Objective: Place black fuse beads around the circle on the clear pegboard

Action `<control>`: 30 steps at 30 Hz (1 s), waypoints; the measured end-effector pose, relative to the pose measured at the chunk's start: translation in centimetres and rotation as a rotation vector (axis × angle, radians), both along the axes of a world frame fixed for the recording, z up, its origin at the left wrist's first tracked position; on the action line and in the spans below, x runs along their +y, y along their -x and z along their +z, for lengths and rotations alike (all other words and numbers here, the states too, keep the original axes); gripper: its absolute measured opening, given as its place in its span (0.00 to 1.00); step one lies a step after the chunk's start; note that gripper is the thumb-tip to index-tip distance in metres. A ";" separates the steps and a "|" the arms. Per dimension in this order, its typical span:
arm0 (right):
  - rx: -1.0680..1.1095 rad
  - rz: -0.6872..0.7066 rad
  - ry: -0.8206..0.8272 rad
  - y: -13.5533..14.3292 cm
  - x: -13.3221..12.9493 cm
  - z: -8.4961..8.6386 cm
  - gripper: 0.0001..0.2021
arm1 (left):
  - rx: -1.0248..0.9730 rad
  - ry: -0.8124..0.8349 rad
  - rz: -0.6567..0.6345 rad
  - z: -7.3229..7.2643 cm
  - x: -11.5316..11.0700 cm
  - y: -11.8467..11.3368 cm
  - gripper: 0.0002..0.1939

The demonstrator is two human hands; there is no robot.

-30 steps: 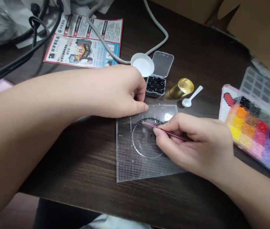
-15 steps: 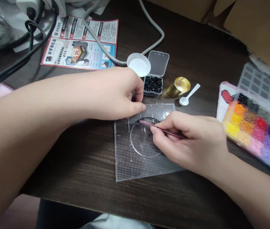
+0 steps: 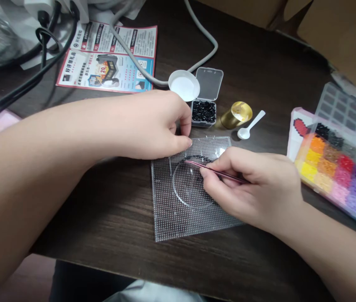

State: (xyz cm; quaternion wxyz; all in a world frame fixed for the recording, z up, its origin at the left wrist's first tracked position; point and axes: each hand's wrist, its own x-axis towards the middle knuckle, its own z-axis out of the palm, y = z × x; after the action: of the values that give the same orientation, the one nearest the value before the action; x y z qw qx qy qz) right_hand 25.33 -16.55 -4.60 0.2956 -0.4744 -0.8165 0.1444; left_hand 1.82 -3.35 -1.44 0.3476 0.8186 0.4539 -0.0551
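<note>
A clear square pegboard [image 3: 171, 218] lies on the dark table, with a pale circle outline and an arc of small black beads [image 3: 200, 158] along the circle's top. My left hand [image 3: 162, 123] is on the board's upper left edge, fingers curled, thumb resting on it; the other fingertips are partly hidden. In my right hand [image 3: 253, 184] is a pair of pink metal tweezers [image 3: 218, 172], pinched between thumb and fingers. Their tips touch down at the arc's left end. Whether a bead is between the tips is too small to tell.
Behind the board stand an open box of black beads [image 3: 203, 112], a white round dish [image 3: 184, 86], a gold cap [image 3: 237, 115] and a white spoon [image 3: 251, 125]. A compartment box of coloured beads [image 3: 338, 167] is at right. Cables [image 3: 48, 63] and a printed leaflet [image 3: 108, 58] lie at upper left.
The whole view has shifted very slightly. Both hands hold almost the same places, and the tweezer tips stay at the left end of the black arc.
</note>
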 end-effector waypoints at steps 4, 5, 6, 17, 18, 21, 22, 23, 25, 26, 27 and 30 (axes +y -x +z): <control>0.006 0.002 -0.004 -0.2 -0.1 0.0 0.13 | -0.042 -0.011 -0.020 -0.2 0.1 0.3 0.09; -0.003 -0.002 -0.001 -0.2 -0.1 0.0 0.13 | -0.053 -0.013 -0.025 -0.3 0.1 0.4 0.09; -0.008 -0.001 0.001 -0.3 -0.1 0.1 0.13 | -0.060 -0.017 -0.026 -0.3 0.1 0.4 0.10; 0.280 -0.139 -0.005 -1.0 -0.9 -0.9 0.10 | 0.023 0.100 0.035 1.0 0.2 -0.5 0.07; 0.315 -0.150 -0.007 -1.1 -0.6 -1.0 0.10 | 0.021 0.116 0.036 1.1 0.2 -0.5 0.07; 0.385 -0.161 0.047 -1.4 0.4 -1.0 0.10 | 0.000 0.152 0.024 1.4 0.3 -0.3 0.07; 0.421 -0.177 0.081 -1.5 0.7 -0.9 0.11 | -0.007 0.162 0.020 1.4 0.3 -0.3 0.08; 0.461 -0.194 0.125 -1.4 0.9 -0.9 0.13 | -0.011 0.172 0.022 1.3 0.3 -0.2 0.08; 0.552 -0.202 0.218 -1.3 1.2 -1.1 0.18 | -0.007 0.179 0.037 1.3 0.2 -0.3 0.07; 0.587 -0.196 0.267 -1.2 1.4 -1.3 0.21 | 0.003 0.167 0.049 1.2 0.2 -0.3 0.07; 0.632 -0.182 0.305 -1.2 1.5 -1.6 0.24 | 0.009 0.150 0.055 1.2 0.1 -0.4 0.06; 0.672 -0.171 0.317 -1.3 1.9 -2.7 0.31 | 0.004 0.056 0.068 1.2 -0.2 -0.7 0.05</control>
State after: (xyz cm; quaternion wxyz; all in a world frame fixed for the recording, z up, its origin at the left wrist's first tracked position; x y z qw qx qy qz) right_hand 26.60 -14.67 -7.34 0.4810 -0.5068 -0.5990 0.3911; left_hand 2.57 -3.59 -0.19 0.3710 0.7927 0.4803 -0.0576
